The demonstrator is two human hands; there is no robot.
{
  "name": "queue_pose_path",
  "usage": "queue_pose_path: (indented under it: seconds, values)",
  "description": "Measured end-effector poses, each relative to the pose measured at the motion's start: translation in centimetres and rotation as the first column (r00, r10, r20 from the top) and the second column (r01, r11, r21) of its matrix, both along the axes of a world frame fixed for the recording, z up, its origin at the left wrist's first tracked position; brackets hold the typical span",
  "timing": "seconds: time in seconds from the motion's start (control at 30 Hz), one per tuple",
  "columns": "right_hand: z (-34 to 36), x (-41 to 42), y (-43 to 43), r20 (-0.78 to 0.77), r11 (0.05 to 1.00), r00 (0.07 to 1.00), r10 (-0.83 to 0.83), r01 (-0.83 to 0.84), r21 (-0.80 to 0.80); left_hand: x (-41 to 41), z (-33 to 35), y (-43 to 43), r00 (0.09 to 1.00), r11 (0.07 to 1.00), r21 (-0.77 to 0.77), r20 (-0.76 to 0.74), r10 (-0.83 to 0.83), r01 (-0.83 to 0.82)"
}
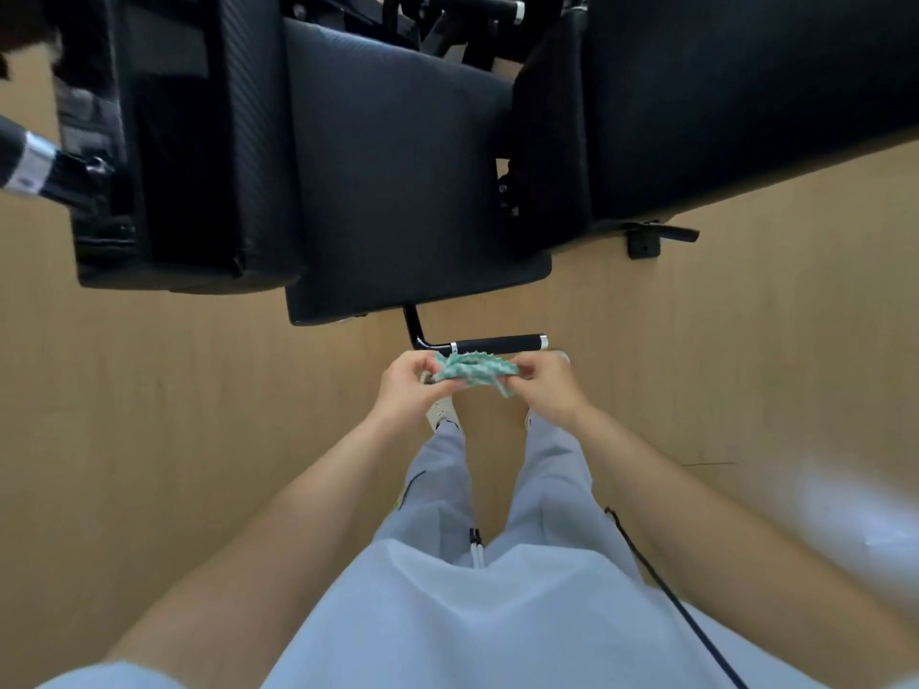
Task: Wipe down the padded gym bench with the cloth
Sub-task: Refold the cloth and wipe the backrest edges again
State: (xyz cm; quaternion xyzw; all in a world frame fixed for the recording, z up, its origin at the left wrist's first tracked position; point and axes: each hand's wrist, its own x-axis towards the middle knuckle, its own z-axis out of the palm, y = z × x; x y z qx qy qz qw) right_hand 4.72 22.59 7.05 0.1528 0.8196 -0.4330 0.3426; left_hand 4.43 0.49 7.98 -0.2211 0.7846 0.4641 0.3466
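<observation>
A black padded gym bench (398, 156) fills the upper middle of the view, its seat pad ending just beyond my hands. Between both hands I hold a small green-and-white patterned cloth (475, 371), bunched up. My left hand (410, 387) pinches its left end and my right hand (544, 385) grips its right end. The cloth hangs in the air below the bench's front edge, apart from the pad.
A black handle bar with a silver cap (497, 343) sticks out under the seat, just above the cloth. More black pads stand at left (199, 141) and upper right (721, 92). The floor (149, 415) is light wood. My legs in grey trousers stand below.
</observation>
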Motion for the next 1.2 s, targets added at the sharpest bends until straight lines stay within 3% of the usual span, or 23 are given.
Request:
queue_pose_path:
  seconds: [0.13,0.27,0.37,0.47,0.6,0.87,0.97,1.03,1.13,1.2]
  values:
    - [-0.8,-2.6,-0.4,-0.115,0.994,0.988,-0.105,0.106,0.003,-2.8,-0.9,-0.7,0.956,0.973,-0.150,-0.212,-0.204,0.174]
    - [-1.0,-5.0,-0.4,-0.296,0.991,0.947,-0.128,0.133,-0.002,-5.2,-1.5,-0.8,0.908,0.946,-0.244,-0.306,-0.284,0.214]
    - [-2.6,-5.3,-0.2,-0.434,0.995,0.899,-0.064,0.092,0.043,-5.7,-2.9,-1.4,0.777,0.886,-0.373,-0.457,-0.434,0.275]
    - [-4.9,-3.9,-0.2,-0.493,0.988,0.868,0.065,0.015,0.156,-4.2,-5.0,-2.1,0.652,0.808,-0.486,-0.501,-0.570,0.333]
    - [-7.9,-0.5,-0.3,-0.373,0.939,0.887,0.271,-0.159,0.304,-0.2,-8.0,-3.1,0.579,0.663,-0.595,-0.367,-0.728,0.455]
    - [-9.0,2.0,-0.8,0.051,0.825,0.868,0.495,-0.487,0.288,3.1,-8.3,-3.4,0.528,0.383,-0.593,0.086,-0.845,0.709]
    - [-7.7,1.5,-0.3,0.234,0.792,0.827,0.511,-0.559,0.247,2.2,-7.1,-3.1,0.705,0.508,-0.583,0.167,-0.689,0.634]
    - [-7.0,1.3,0.1,0.276,0.825,0.839,0.469,-0.528,0.203,1.2,-6.1,-2.9,0.806,0.632,-0.583,0.066,-0.588,0.510]
    - [-5.9,0.8,0.8,0.265,0.858,0.865,0.427,-0.480,0.182,-0.5,-5.4,-2.0,0.822,0.735,-0.526,-0.110,-0.558,0.428]
    - [-5.3,0.5,1.3,0.245,0.880,0.886,0.394,-0.440,0.176,-1.7,-5.6,-1.2,0.779,0.716,-0.492,-0.114,-0.617,0.495]
